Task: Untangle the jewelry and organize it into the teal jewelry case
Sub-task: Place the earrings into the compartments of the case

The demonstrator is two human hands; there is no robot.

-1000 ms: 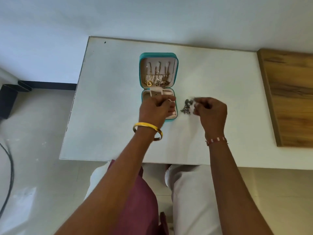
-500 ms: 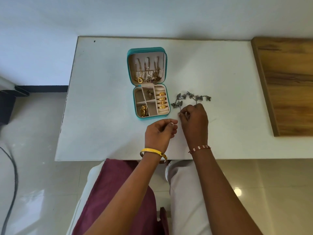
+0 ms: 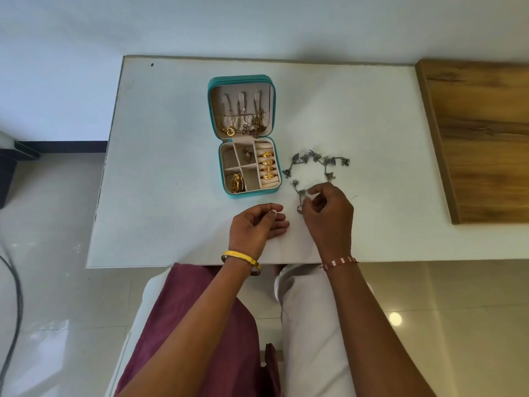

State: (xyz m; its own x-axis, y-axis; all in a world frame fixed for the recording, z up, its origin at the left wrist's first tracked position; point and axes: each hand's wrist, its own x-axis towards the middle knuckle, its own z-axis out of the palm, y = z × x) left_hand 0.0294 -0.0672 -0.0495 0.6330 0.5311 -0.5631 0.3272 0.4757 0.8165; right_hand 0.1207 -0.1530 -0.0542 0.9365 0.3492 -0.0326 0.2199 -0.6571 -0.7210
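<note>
R hand [image 3: 326,209] pinches the near end of a dark silver charm chain [image 3: 316,164], fingers curled on it. The rest of the chain lies in a loose loop on the white table [image 3: 171,167], just right of the teal jewelry case [image 3: 213,110], not touching it. L hand [image 3: 257,224] rests near the table's front edge w/ fingers loosely curled, holding nothing that I can see.

Case is open: gold necklaces [image 3: 243,121] hang on the lid hooks, four gold rings [image 3: 267,166] sit in the right-side roll, earrings in the small compartments.

Risks, as I judge it: pulling from one end w/o the other hand steadying could drag the charms together & tighten any knot. Charms may snag each other or the case rim. A sweep of the chain could bump the case, shaking the necklaces together. Free compartments look small, so the chain may bunch up again going in.
</note>
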